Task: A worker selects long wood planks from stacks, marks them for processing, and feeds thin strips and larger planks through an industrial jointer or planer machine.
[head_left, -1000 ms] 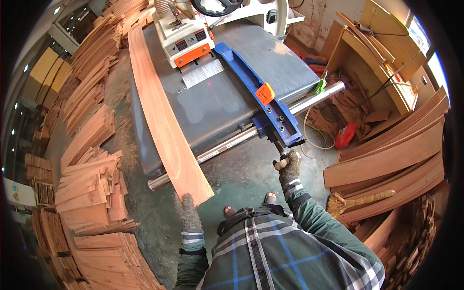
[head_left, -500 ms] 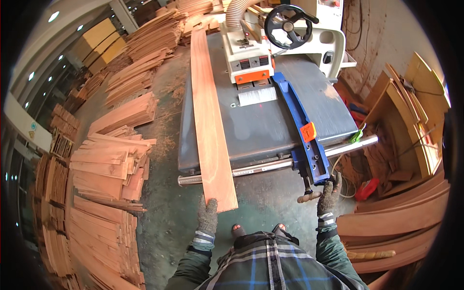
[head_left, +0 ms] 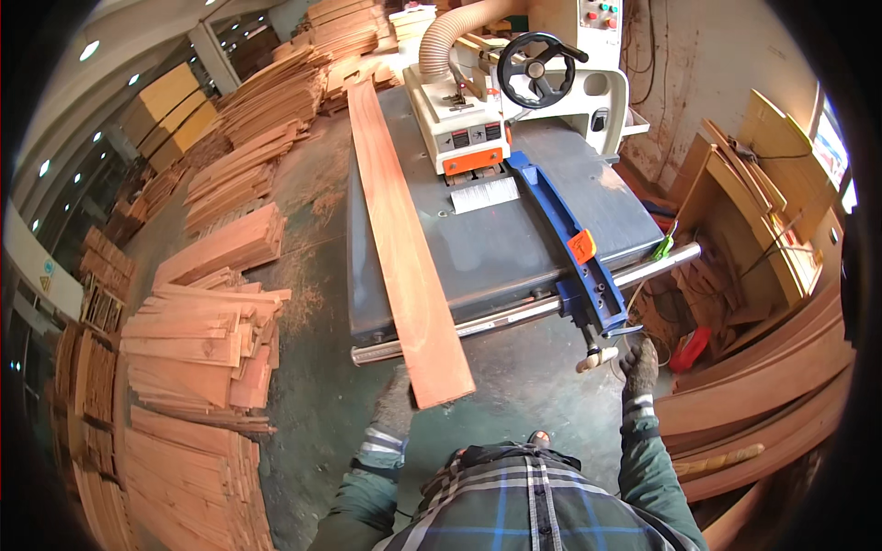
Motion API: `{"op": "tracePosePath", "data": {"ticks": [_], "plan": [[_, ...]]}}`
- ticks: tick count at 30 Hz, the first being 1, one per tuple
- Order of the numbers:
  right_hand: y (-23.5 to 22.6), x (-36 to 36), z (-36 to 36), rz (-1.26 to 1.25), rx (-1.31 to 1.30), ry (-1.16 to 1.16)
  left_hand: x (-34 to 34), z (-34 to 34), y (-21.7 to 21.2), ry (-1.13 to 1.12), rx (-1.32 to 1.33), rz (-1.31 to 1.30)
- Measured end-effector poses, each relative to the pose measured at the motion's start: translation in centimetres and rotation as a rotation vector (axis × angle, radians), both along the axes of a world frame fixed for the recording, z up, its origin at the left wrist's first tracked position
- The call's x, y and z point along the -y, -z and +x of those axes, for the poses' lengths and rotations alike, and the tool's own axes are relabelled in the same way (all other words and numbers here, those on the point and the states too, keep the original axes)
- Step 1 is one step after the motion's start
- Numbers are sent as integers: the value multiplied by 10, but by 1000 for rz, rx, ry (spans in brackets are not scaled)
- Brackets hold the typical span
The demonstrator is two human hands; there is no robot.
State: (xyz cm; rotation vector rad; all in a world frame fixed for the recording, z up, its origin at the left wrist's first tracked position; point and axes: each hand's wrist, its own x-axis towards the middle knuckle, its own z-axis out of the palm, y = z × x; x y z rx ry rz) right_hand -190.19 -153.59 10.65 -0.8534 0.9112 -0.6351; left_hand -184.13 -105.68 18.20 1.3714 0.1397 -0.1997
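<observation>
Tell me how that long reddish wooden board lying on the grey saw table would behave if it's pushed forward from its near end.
The long reddish wooden board looks stiff: its near end overhangs the grey machine table without sagging. It would probably slide rather than roll, lying flat on a smooth top. Being long and narrow, it may swing sideways if pushed off-centre; the gloved left hand sits under the overhanging end.

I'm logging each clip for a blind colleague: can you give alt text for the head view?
A person in grey work gloves stands at a table saw, the left hand under the near end of a long reddish board lying along the table's left side, the right hand by the blue fence's wooden handle. Stacks of boards surround the machine.
</observation>
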Motion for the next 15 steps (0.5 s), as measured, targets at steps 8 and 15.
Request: {"op": "tracePosePath", "data": {"ticks": [8, 15], "plan": [[-21, -185, -94, 268, 32, -729, -5, 20, 16, 160, -247, -199], [28, -269, -101, 259, 542, -906, 36, -30, 27, 652, -292, -43]]}}
